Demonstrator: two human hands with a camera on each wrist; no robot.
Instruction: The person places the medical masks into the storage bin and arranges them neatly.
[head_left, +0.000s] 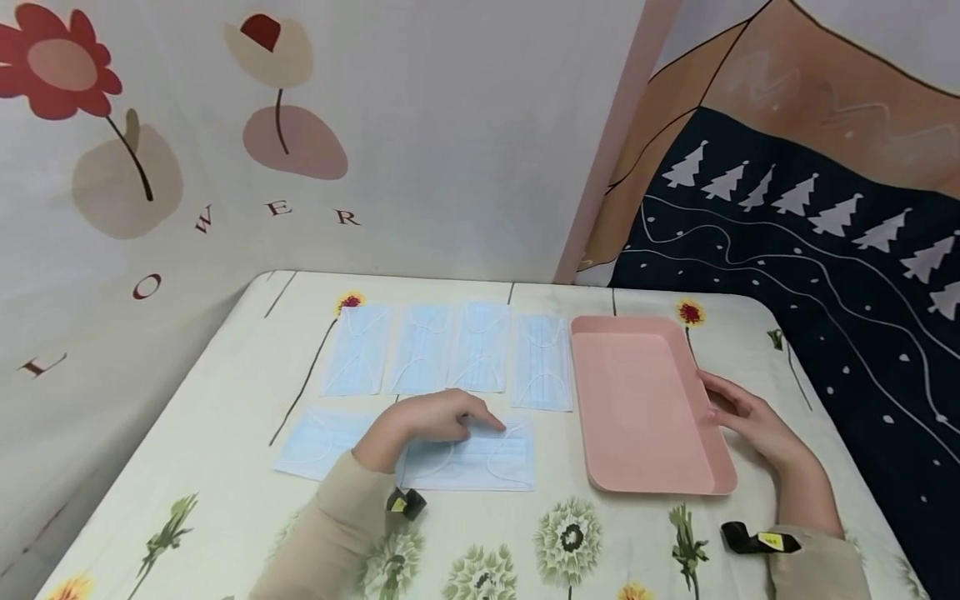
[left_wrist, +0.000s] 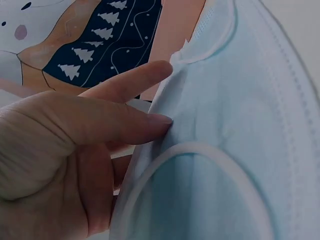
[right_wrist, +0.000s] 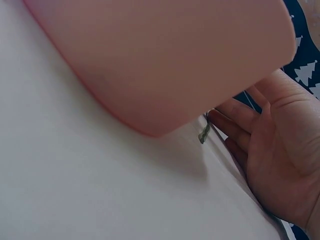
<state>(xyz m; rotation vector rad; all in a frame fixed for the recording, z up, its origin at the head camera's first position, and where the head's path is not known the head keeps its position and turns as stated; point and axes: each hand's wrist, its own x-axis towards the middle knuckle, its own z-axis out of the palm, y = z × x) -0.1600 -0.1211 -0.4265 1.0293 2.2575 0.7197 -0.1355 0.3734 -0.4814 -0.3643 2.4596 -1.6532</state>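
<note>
My left hand (head_left: pixel 442 415) is over a light blue face mask (head_left: pixel 495 471) in the near row, index finger extended across it. In the left wrist view the thumb (left_wrist: pixel 157 122) and index fingertip (left_wrist: pixel 167 70) touch this mask's surface, apart from each other; white ear loops show on it. My right hand (head_left: pixel 757 425) holds the right rim of a shallow pink tray (head_left: pixel 652 479), thumb and index finger at the rim. In the right wrist view the tray (right_wrist: pixel 165 65) hides the thumb's tip, and the other fingers hang loosely beside it.
Several more face masks (head_left: pixel 480 346) lie upright in a far row left of the tray. Another mask (head_left: pixel 311 442) lies sideways, partly behind the left forearm. A flower-print cloth (head_left: pixel 225 433) covers the table. Printed curtains (head_left: pixel 465 125) stand behind and to the right.
</note>
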